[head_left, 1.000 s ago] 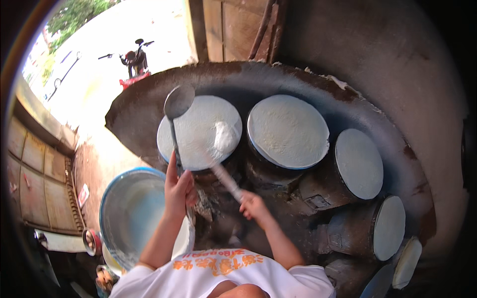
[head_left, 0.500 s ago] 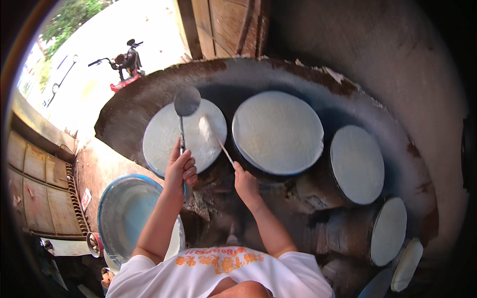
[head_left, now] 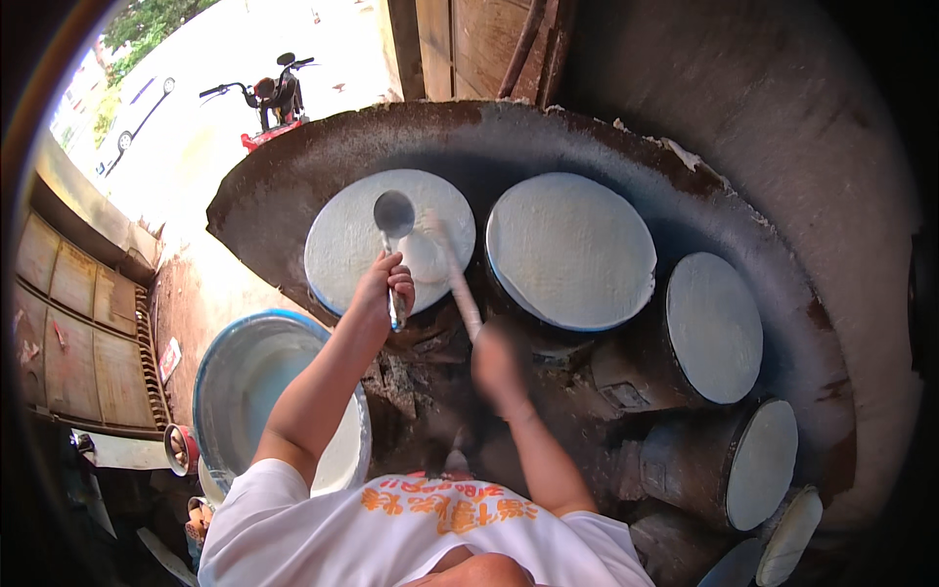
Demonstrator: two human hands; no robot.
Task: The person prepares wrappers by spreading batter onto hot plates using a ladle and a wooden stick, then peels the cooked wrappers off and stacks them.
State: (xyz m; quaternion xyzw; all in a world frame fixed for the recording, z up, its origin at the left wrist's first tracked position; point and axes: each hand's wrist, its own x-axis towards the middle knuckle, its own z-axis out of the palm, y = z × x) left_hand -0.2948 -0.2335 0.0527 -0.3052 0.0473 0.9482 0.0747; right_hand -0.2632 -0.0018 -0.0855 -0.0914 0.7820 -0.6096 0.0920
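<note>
My left hand [head_left: 384,284] is closed around the handle of a metal ladle [head_left: 394,213], its round bowl held above the leftmost round griddle [head_left: 342,240]. A pale, whitish layer that looks like batter covers that griddle. My right hand [head_left: 501,370], smeared by motion, grips a long spreader [head_left: 463,293] coated in the same pale stuff. The spreader's blurred far end lies over the right part of the leftmost griddle, beside a lighter round patch [head_left: 423,256] of batter. Both hands are on the near side of the griddle.
Other pale-covered griddles [head_left: 572,249] on dark drum-like stoves curve round to my right. A large blue-rimmed tub [head_left: 227,391] with pale liquid stands at my left. A dark curved ledge [head_left: 284,166] runs behind the griddles. Beyond it stands a red two-wheeler [head_left: 279,108].
The ladle's bowl has come lower and nearer to me. My right hand has drawn back toward me with the spreader, and a lighter batter patch shows. The view has shifted slightly.
</note>
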